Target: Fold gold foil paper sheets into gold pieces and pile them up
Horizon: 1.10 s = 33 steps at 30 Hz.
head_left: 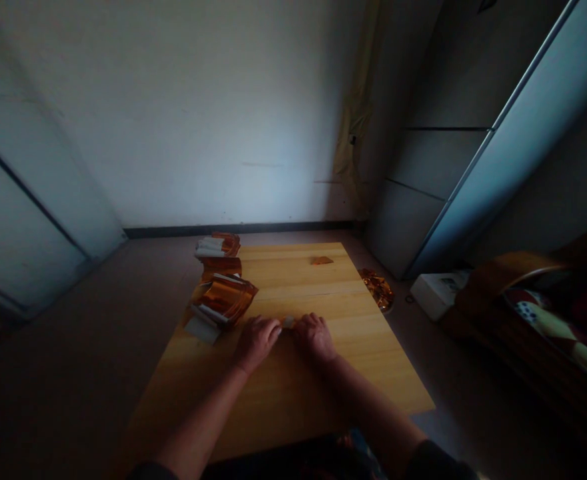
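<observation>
My left hand [258,343] and my right hand [316,335] rest close together over the middle of the wooden table [293,283], with curled fingers. Between their fingertips shows a small pale piece [288,322], too small and dim to name. Both hands seem to pinch it from either side. Just left of my left hand lies a pile of shiny copper-orange sheets [226,297] with pale grey strips among them. A pale flat piece [202,329] sits at the pile's near end.
More orange sheets and pale rolls [213,246] lie at the table's far left corner. A small orange scrap [322,261] is near the far edge. Crumpled orange foil [378,291] and a white box [434,295] stand on the floor right, below a tall fridge [423,157].
</observation>
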Available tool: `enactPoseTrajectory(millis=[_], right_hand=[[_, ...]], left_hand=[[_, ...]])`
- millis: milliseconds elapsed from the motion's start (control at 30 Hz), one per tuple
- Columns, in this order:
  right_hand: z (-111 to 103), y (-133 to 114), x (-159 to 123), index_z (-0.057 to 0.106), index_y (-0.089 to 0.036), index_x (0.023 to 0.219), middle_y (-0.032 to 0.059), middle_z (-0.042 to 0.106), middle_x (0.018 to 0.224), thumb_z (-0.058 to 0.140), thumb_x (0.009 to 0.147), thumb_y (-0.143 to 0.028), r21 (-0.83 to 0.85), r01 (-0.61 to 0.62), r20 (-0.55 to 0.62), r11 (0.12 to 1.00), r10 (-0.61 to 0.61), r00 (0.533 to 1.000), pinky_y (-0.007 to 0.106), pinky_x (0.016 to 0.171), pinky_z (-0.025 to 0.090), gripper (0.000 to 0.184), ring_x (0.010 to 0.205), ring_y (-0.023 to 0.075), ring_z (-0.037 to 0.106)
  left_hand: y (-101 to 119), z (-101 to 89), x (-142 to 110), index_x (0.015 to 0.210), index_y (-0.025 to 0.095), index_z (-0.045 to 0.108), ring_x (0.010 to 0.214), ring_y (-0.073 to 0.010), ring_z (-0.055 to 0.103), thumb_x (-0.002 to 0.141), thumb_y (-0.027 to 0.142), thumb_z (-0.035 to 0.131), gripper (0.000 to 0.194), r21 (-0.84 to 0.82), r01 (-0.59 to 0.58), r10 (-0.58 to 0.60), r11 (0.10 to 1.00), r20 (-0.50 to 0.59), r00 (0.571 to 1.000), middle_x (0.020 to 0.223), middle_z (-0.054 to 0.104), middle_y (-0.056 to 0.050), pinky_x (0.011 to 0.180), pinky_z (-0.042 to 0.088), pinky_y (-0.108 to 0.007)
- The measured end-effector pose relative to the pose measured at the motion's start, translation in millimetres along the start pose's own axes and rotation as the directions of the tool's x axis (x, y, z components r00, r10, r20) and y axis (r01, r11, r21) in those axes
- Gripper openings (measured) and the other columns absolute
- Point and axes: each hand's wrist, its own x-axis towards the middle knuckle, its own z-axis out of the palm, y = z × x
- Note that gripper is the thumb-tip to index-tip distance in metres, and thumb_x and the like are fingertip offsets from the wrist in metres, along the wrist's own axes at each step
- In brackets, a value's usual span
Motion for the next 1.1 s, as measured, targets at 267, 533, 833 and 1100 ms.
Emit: enactPoseTrajectory(millis=[267,533,833,1100], right_hand=[[-11,-6,6,0.066,-0.020,0.088,0.0072,0.064,0.089,0.047,0.093,-0.024,-0.012,-0.139,0.082,0.990,0.139,0.987,0.029,0.071,0.037,0.020,0.087,0.0191,0.055],[-21,-11,7,0.067,-0.021,0.090,0.0089,0.066,0.090,0.044,0.093,-0.022,-0.019,-0.188,0.096,0.982,0.189,0.977,0.030,0.072,0.040,0.024,0.088,0.0197,0.058],[-21,-12,6,0.068,-0.021,0.087,0.0079,0.067,0.087,0.047,0.092,-0.024,-0.018,-0.211,0.093,0.977,0.212,0.973,0.029,0.070,0.040,0.023,0.087,0.0197,0.060],[-19,-14,6,0.067,-0.021,0.091,0.0074,0.067,0.091,0.044,0.093,-0.024,-0.035,-0.242,0.128,0.970,0.244,0.961,0.028,0.071,0.040,0.023,0.089,0.0189,0.059]], left_hand=[[-1,2.3,9,0.094,0.022,0.068,0.088,-0.0184,0.061,0.082,0.016,0.048,0.024,-0.175,0.145,-0.147,0.974,0.002,0.989,0.092,0.071,-0.003,0.081,0.047,-0.032],[3,1.1,15,0.101,0.023,0.068,0.094,-0.0183,0.060,0.085,0.015,0.044,0.030,-0.199,0.173,-0.166,0.965,0.048,0.985,0.100,0.071,-0.003,0.086,0.046,-0.033],[2,3.3,17,0.109,0.026,0.066,0.093,-0.0172,0.059,0.088,0.018,0.043,0.032,-0.194,0.169,-0.162,0.966,0.052,0.985,0.099,0.069,-0.004,0.083,0.046,-0.031],[-2,10.6,22,0.111,0.022,0.059,0.085,-0.0154,0.062,0.083,0.019,0.051,0.030,-0.277,0.316,-0.314,0.907,0.053,0.948,0.089,0.069,-0.003,0.081,0.046,-0.029]])
